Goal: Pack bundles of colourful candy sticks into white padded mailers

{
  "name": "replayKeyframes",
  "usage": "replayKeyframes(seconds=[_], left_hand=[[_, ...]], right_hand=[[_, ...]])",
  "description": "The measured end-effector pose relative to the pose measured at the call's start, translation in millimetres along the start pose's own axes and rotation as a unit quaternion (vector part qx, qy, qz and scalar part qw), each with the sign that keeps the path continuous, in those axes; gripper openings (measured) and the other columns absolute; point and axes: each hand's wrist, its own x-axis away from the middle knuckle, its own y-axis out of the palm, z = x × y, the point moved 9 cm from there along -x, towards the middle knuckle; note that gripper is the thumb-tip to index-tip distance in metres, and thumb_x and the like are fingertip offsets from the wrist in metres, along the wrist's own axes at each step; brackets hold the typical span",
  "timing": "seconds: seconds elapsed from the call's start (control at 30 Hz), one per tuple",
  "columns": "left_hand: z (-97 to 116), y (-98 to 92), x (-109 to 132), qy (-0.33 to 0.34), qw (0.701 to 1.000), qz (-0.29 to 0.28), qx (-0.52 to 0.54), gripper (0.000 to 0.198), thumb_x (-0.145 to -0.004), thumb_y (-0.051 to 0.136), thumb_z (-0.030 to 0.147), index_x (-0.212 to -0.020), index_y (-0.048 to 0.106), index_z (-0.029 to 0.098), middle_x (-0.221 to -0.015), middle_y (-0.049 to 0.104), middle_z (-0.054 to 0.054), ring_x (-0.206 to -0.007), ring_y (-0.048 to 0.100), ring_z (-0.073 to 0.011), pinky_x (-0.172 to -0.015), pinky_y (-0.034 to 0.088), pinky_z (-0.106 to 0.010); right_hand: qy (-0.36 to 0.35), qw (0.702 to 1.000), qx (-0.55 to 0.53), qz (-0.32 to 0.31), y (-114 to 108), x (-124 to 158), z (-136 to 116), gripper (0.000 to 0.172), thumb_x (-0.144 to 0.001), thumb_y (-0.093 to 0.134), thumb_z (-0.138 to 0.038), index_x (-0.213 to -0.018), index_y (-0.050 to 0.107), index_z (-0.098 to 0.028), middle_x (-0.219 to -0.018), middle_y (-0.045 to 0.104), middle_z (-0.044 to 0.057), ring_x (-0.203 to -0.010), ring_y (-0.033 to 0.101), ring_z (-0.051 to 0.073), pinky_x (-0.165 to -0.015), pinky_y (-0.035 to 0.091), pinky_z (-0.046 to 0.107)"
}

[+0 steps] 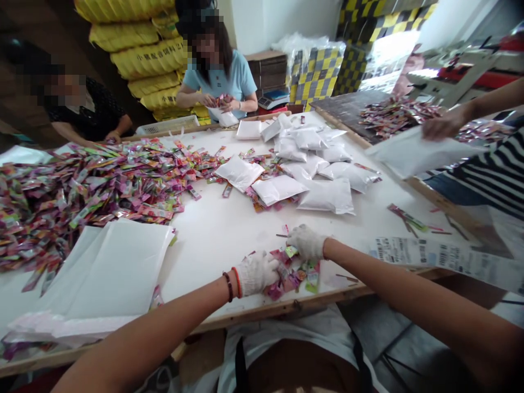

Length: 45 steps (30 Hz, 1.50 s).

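Yellow sacks (pixel 141 57), checkered stacks (pixel 321 76), white wall (pixel 282 22)

At lower centre, the gloved left hand (pixel 259 273) and gloved right hand (pixel 307 243) are touching a small heap of colourful packets (pixel 291 278). A larger packet pile (pixel 102 183) is filling the left, flat white mailer bags (pixel 125 270) are lying at lower left, and bulging white pouches (pixel 326 195) are clustering right of centre. At upper centre, a co-worker (pixel 242 76) is holding loose packets (pixel 225 99).
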Motion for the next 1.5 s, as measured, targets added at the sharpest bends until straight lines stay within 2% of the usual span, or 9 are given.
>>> replayKeyframes(seconds=[0.23,0.4,0.6,0.83,1.03,1.13,1.27,1.4,1.5], left_hand=[[11.8,-4.0,21.5,0.059,0.997,0.055,-0.011,0.017,-0.088,0.046,0.019,-0.079,0.060,0.019,-0.080,0.059,-0.005,-0.074,0.050,-0.0169,-0.071,0.036,-0.035],[13.8,-2.7,10.7,0.070,0.996,0.050,-0.035,0.019,-0.088,0.045,0.018,-0.076,0.059,0.019,-0.104,0.058,-0.006,-0.072,0.050,-0.0161,-0.059,0.033,-0.033],[13.7,-0.7,-1.5,0.051,0.998,0.037,-0.016,0.021,-0.090,0.043,0.025,-0.079,0.059,0.020,-0.084,0.058,-0.005,-0.073,0.051,-0.0179,-0.065,0.036,-0.035],[10.7,3.3,25.9,-0.056,0.997,0.061,0.003,0.019,-0.091,0.040,0.022,-0.086,0.058,0.018,-0.081,0.061,-0.004,-0.082,0.054,-0.0171,-0.097,0.030,-0.045],[-66.3,14.5,73.0,-0.325,0.945,-0.008,0.044,0.017,-0.082,0.052,0.022,-0.098,0.055,0.016,-0.090,0.062,-0.008,-0.082,0.058,-0.0202,-0.074,0.043,-0.033],[-108.4,19.3,117.9,-0.494,0.865,0.044,0.076,0.032,-0.074,0.059,0.025,-0.105,0.054,0.018,-0.094,0.064,-0.008,-0.085,0.060,-0.0213,-0.075,0.044,-0.031],[-122.9,35.8,148.8,-0.591,0.793,0.122,0.087,0.050,-0.066,0.063,0.025,-0.115,0.051,0.020,-0.102,0.063,-0.008,-0.089,0.059,-0.0227,-0.078,0.044,-0.031],[-118.8,46.7,151.9,-0.606,0.779,0.142,0.069,0.048,-0.068,0.061,0.025,-0.114,0.052,0.019,-0.104,0.061,-0.011,-0.091,0.058,-0.0245,-0.081,0.043,-0.034],[-121.7,45.7,162.6,-0.633,0.750,0.171,0.084,0.042,-0.070,0.058,0.023,-0.111,0.053,0.019,-0.106,0.061,-0.011,-0.094,0.057,-0.0245,-0.084,0.043,-0.035]], right_hand=[[0.008,0.989,-0.081,0.125,-29.9,47.8,26.0,0.018,-0.074,0.057,-0.029,-0.087,0.063,-0.019,-0.084,0.067,0.006,-0.078,0.058,0.020,-0.074,0.033,0.031],[-0.126,0.988,-0.048,0.070,5.0,78.4,-11.7,0.015,-0.072,0.056,-0.023,-0.085,0.063,-0.023,-0.080,0.066,0.004,-0.076,0.055,0.019,-0.075,0.029,0.034],[-0.102,0.994,-0.015,0.039,34.9,74.1,-24.3,0.014,-0.070,0.058,-0.023,-0.082,0.063,-0.020,-0.082,0.064,0.008,-0.080,0.053,0.022,-0.072,0.031,0.036],[-0.033,0.985,-0.122,0.121,-8.1,86.9,-5.4,0.012,-0.070,0.058,-0.027,-0.077,0.061,-0.019,-0.080,0.064,0.008,-0.078,0.055,0.022,-0.077,0.035,0.036],[0.090,0.943,-0.249,0.201,-40.6,17.6,16.4,0.016,-0.072,0.059,-0.028,-0.086,0.060,-0.020,-0.084,0.066,0.006,-0.073,0.059,0.019,-0.066,0.042,0.029],[0.101,0.956,-0.202,0.188,-52.1,-50.4,9.7,0.016,-0.075,0.057,-0.027,-0.089,0.060,-0.020,-0.090,0.066,0.006,-0.079,0.060,0.019,-0.069,0.043,0.027],[0.142,0.963,-0.118,0.199,-69.6,-116.7,13.2,0.025,-0.076,0.056,-0.029,-0.097,0.059,-0.015,-0.104,0.062,0.016,-0.093,0.059,0.026,-0.077,0.041,0.034],[0.079,0.980,-0.101,0.154,-55.1,-129.8,1.9,0.027,-0.074,0.059,-0.038,-0.091,0.059,-0.017,-0.098,0.064,0.013,-0.093,0.059,0.026,-0.081,0.041,0.034],[-0.041,0.983,-0.093,0.154,-35.9,-98.4,-19.7,0.025,-0.072,0.061,-0.038,-0.086,0.061,-0.017,-0.114,0.060,0.014,-0.111,0.051,0.027,-0.095,0.034,0.037]])
